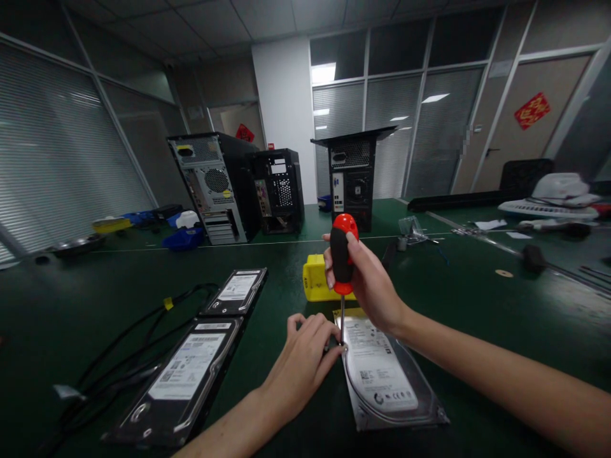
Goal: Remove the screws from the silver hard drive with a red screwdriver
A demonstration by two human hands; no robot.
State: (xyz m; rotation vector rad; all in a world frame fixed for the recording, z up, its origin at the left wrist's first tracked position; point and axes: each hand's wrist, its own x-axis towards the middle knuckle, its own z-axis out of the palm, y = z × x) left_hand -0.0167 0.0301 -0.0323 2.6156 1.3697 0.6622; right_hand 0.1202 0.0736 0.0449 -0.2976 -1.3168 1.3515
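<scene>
My right hand (375, 286) is wrapped round the red and black handle of a screwdriver (342, 257), held upright. Its shaft points down to the left edge of a silver hard drive (382, 372) with a white label, lying flat on the table. Beside the tip, my left hand (305, 359) is closed, thumb and forefinger pinched together near the drive's edge. Whatever those fingers hold is too small to make out. Just behind the drive stands a yellow plastic bin (315, 283), partly hidden by my right hand and the screwdriver.
Two more hard drives (184, 369) lie to the left, near black cables (138, 318). Computer cases (233, 184) stand at the back, another case (356, 184) right of them. A blue bin (184, 238) is at back left, a white hard hat (556, 191) at far right on the green table (477, 305).
</scene>
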